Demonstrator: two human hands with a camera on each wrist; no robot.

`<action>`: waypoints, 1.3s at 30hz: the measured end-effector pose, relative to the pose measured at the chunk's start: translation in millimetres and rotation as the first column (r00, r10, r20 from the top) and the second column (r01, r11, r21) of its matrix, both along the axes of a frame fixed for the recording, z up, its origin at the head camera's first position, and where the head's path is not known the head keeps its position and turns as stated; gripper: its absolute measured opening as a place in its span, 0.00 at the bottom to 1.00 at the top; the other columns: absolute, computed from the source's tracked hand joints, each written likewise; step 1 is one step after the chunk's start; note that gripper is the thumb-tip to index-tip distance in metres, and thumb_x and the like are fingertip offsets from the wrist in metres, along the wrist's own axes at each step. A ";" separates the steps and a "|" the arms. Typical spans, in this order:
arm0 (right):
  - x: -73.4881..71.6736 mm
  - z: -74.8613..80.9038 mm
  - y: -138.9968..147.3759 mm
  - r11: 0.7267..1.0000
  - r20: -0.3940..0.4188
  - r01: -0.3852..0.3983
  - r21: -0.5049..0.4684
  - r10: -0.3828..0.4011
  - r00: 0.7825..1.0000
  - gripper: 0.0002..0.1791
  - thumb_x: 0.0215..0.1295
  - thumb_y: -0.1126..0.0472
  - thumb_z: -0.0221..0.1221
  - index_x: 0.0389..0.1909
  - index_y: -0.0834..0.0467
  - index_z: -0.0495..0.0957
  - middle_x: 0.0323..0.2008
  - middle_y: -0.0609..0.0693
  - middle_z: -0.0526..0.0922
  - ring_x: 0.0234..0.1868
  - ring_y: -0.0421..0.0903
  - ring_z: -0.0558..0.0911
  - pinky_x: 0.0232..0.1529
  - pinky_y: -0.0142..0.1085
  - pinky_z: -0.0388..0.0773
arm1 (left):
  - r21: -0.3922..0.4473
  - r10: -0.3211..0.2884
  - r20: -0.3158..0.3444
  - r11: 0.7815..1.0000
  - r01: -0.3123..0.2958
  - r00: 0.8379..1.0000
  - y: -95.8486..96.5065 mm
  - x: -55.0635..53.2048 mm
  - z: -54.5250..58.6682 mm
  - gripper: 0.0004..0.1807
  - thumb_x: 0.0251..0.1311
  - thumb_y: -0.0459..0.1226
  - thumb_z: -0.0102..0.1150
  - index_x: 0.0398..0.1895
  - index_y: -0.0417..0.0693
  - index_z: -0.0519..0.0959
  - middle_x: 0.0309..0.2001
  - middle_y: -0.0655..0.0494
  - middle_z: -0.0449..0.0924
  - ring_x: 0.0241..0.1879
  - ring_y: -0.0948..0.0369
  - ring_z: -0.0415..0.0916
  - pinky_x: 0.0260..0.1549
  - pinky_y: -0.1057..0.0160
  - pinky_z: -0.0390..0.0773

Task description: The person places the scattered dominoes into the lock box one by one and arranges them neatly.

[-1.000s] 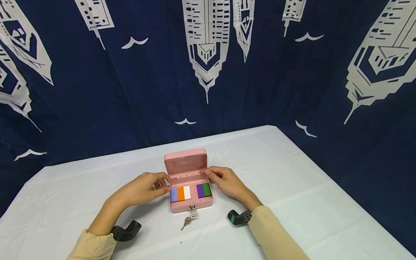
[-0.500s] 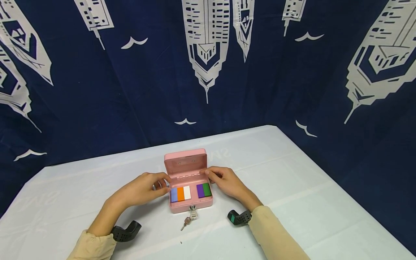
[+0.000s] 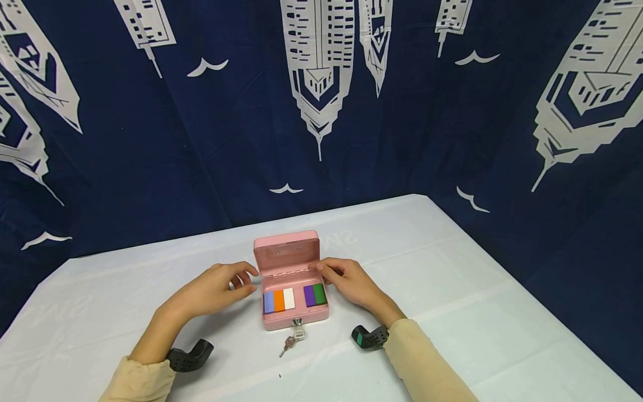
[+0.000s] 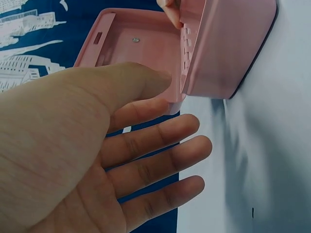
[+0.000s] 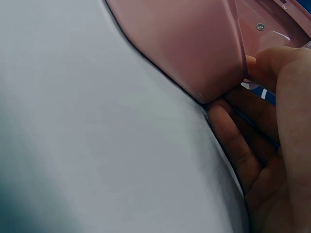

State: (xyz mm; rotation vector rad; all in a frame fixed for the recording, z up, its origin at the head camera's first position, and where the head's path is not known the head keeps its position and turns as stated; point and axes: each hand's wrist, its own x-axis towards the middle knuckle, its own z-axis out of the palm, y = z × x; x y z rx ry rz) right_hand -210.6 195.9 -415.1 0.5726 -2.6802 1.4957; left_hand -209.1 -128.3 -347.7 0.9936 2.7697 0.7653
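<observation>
A pink cash box (image 3: 295, 319) stands on the table with its lid (image 3: 287, 254) raised. Inside lie a light blue block (image 3: 269, 302), an orange block (image 3: 279, 300) and a white block (image 3: 288, 298) on the left, with a purple block (image 3: 309, 296) and a green block (image 3: 319, 294) on the right. My left hand (image 3: 217, 287) is just off the box's left side, fingers spread and holding nothing. At the back right corner near the hinge, my right hand (image 3: 351, 282) grips the box, its thumb over the rim and other fingers outside, as the right wrist view shows.
Keys (image 3: 288, 345) hang from the lock at the box's front and lie on the white tablecloth (image 3: 241, 368). A dark blue curtain (image 3: 226, 139) with white building prints rises behind the table. A tiny dark speck (image 3: 279, 376) lies near the front.
My left hand has come away from the box's left rim, moving slightly left, and its fingers have spread. The right hand and the box look unmoved.
</observation>
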 end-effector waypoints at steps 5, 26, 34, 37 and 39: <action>1.1 -0.7 -1.6 1.000 0.011 0.006 0.005 -0.006 1.000 0.17 0.79 0.46 0.54 0.58 0.46 0.85 0.50 0.42 0.87 0.42 0.41 0.80 0.48 0.36 0.79 | 0.021 -0.012 -0.012 1.000 0.012 1.000 -1.1 0.3 0.2 0.14 0.70 0.40 0.62 0.55 0.45 0.81 0.41 0.61 0.84 0.39 0.65 0.79 0.36 0.65 0.80; -0.5 -0.4 -2.5 1.000 -0.019 -0.009 -0.003 0.009 1.000 0.18 0.79 0.47 0.54 0.58 0.48 0.85 0.49 0.44 0.88 0.40 0.41 0.81 0.46 0.34 0.80 | 0.033 -0.032 -0.046 0.999 0.033 0.998 3.1 2.1 -1.6 0.13 0.68 0.36 0.61 0.53 0.44 0.83 0.43 0.61 0.84 0.40 0.66 0.79 0.39 0.64 0.81; -1.0 -1.4 -1.7 1.000 -0.020 -0.006 -0.002 0.006 1.000 0.17 0.79 0.48 0.54 0.58 0.48 0.85 0.51 0.45 0.88 0.41 0.40 0.82 0.46 0.34 0.81 | 0.041 -0.050 -0.055 0.998 0.053 0.997 4.2 0.6 -1.1 0.10 0.68 0.36 0.62 0.49 0.45 0.84 0.39 0.64 0.83 0.38 0.67 0.78 0.38 0.65 0.81; -0.8 -1.3 -1.6 1.000 -0.029 -0.007 0.000 0.007 1.000 0.18 0.80 0.48 0.54 0.58 0.49 0.85 0.51 0.45 0.88 0.41 0.40 0.82 0.46 0.34 0.81 | 0.046 -0.058 -0.053 0.997 0.061 0.997 4.2 0.4 -0.4 0.09 0.68 0.37 0.62 0.48 0.45 0.84 0.38 0.64 0.83 0.38 0.67 0.78 0.37 0.65 0.81; -0.8 -0.6 -1.8 1.000 -0.032 -0.009 -0.001 0.009 0.999 0.18 0.80 0.48 0.54 0.58 0.50 0.85 0.52 0.46 0.88 0.41 0.40 0.82 0.47 0.34 0.81 | 0.048 -0.058 -0.047 0.997 0.060 0.997 4.1 0.4 0.6 0.09 0.68 0.37 0.62 0.48 0.45 0.84 0.38 0.64 0.83 0.38 0.67 0.77 0.37 0.65 0.81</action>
